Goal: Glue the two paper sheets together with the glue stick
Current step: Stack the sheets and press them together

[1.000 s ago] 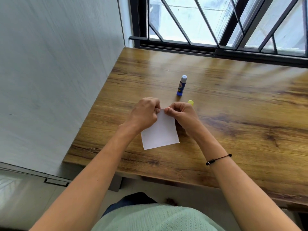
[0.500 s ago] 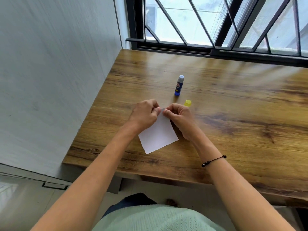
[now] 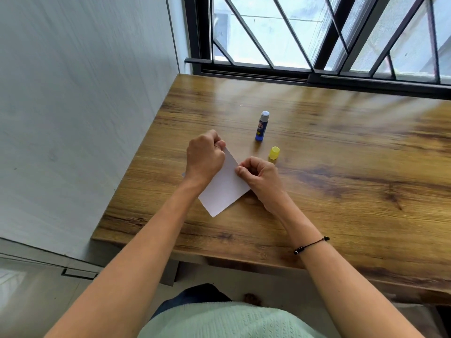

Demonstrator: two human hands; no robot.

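Note:
White paper [image 3: 223, 189] lies flat on the wooden table [image 3: 341, 191], turned like a diamond. Only one sheet surface shows; I cannot tell whether a second sheet lies under it. My left hand [image 3: 204, 158] pinches the paper's far corner with curled fingers. My right hand [image 3: 258, 175] presses and pinches the paper's right edge, about midway along it. Behind the hands, the blue glue stick [image 3: 261, 126] stands upright and uncapped. Its yellow cap [image 3: 274, 153] rests on the table just beyond my right hand.
A white wall [image 3: 85, 118] runs along the table's left side. A barred window [image 3: 317, 35] closes off the far edge. The table's near edge [image 3: 219, 252] is just in front of my body.
The paper has turned clockwise into a diamond. My hands have spread apart: the left stays at the far corner, the right has slid down the right edge.

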